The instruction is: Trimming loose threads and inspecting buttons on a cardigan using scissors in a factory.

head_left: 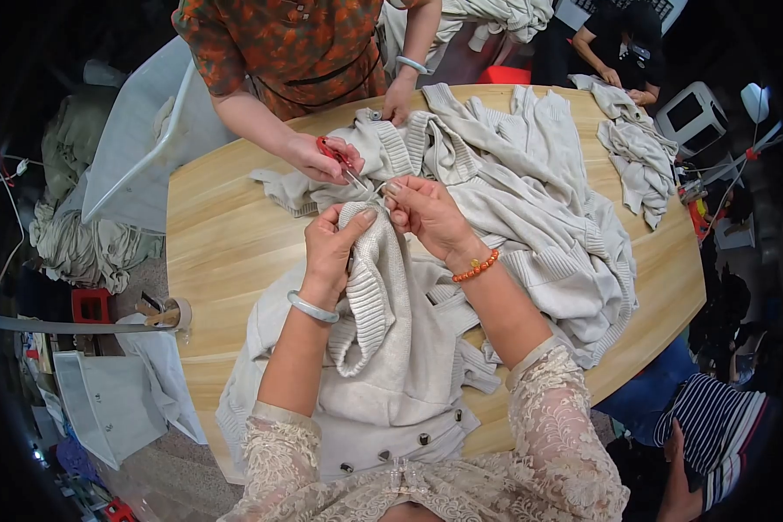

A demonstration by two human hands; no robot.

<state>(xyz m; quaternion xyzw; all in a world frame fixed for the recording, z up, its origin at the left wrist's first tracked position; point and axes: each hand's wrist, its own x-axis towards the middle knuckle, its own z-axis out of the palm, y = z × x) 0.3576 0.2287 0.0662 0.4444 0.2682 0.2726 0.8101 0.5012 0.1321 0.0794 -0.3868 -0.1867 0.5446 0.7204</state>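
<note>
My left hand (pixel 332 248) is closed on a light beige knitted cardigan (pixel 383 365), gripping it near a ribbed edge with the thumb on top. The garment hangs toward me over the table, and dark buttons show along its lower front. Close beside, the fingertips of my right hand (pixel 428 216) are pinched together on what looks like a loose yarn end (pixel 378 188) at the top of the held fabric. Across from me, a co-worker's hand (pixel 322 158) holds red-handled scissors (pixel 337 157), whose blades point at the spot between my hands.
More beige knitwear (pixel 531 209) is heaped over the right of the wooden table (pixel 226 226). A white bin (pixel 148 130) stands at the left. At the far right, another person handles a knit piece (pixel 635 157). A tape roll (pixel 178 313) sits at the table's left edge.
</note>
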